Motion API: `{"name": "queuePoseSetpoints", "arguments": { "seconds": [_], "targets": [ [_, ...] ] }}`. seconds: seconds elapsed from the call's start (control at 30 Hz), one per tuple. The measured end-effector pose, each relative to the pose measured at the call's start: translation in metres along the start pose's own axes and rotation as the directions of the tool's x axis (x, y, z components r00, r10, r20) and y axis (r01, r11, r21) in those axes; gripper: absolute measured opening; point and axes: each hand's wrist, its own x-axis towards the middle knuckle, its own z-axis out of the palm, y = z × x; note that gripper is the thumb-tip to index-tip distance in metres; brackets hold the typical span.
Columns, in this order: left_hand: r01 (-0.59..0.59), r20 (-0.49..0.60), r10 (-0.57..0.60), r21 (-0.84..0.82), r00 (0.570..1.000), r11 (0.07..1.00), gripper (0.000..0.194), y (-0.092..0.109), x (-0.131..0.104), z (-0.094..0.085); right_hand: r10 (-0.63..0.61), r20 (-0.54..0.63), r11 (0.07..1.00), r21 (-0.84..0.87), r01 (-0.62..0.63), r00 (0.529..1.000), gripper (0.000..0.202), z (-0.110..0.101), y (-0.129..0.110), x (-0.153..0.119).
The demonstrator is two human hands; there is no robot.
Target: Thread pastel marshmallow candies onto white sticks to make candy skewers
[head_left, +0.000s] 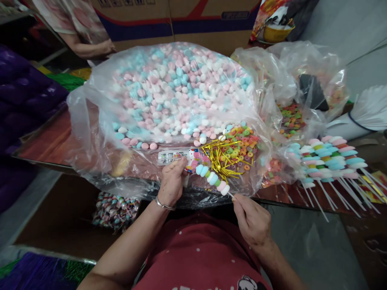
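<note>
My right hand (252,219) pinches the white stick of a marshmallow skewer (212,179), threaded with blue, white and pink marshmallows and green gummy rings. The skewer slants up to the left, its tip close to my left hand (171,181). Between the thumb and fingers of that hand is a small printed plastic bag (173,156), clear at its left part and colourful at its right. Whether the skewer's tip is inside the bag, I cannot tell. Gold twist ties (222,161) lie just beyond, beside loose gummy rings (244,141).
A big clear bag of marshmallows (178,92) covers most of the table. Finished skewers (329,157) are stacked at the right, near a bundle of white sticks (371,108). Below left stands a cardboard box (57,217) holding wrapped skewers. Another person's arm (87,48) shows at the back left.
</note>
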Motion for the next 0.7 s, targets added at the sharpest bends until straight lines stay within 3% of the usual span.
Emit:
{"name": "queuePoseSetpoints", "arguments": {
  "seconds": [0.2,0.7],
  "targets": [
    [0.115,-0.002,-0.116,-0.107,0.993,0.988,0.051,0.0087,-0.0003,0.0060,0.012,-0.039,1.000,0.028,-0.011,0.999,0.017,-0.0009,0.0000,-0.0032],
    [0.117,0.005,-0.117,-0.099,0.993,0.988,0.051,0.0057,-0.0022,0.0059,-0.051,-0.050,0.998,-0.035,0.049,0.997,0.017,0.0055,-0.0003,-0.0033]
  ]
}}
